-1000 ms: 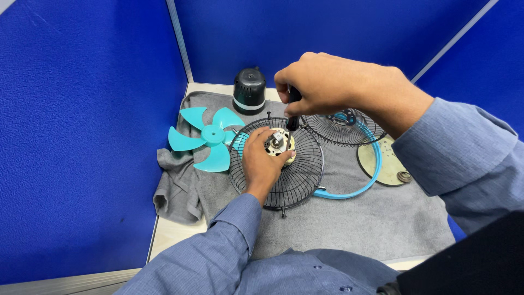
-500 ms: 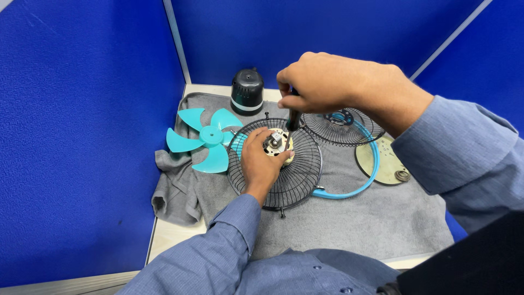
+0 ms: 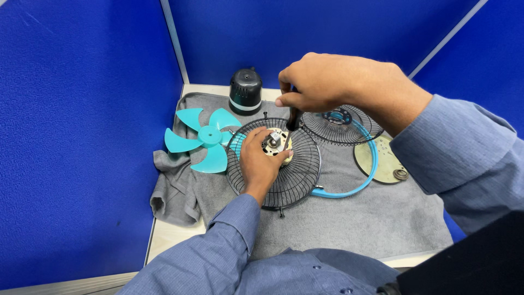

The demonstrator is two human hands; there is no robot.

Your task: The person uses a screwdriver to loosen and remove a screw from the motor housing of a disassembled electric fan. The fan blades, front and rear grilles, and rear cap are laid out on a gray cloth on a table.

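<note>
Wire grille (image 3: 275,164) lies on the cloth (image 3: 349,218), your left hand (image 3: 256,164) pinning its motor (image 3: 274,143), right fingers (image 3: 289,101) clenched on the screwdriver (image 3: 292,117); tilt could slip the tip.

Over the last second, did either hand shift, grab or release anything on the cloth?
Almost nothing changed. The right hand keeps its grip on the dark screwdriver, tip down at the motor; the left hand still steadies the motor on the black wire grille. Nothing grabbed or released. The teal fan blade, black cap and second grille lie as before.
</note>
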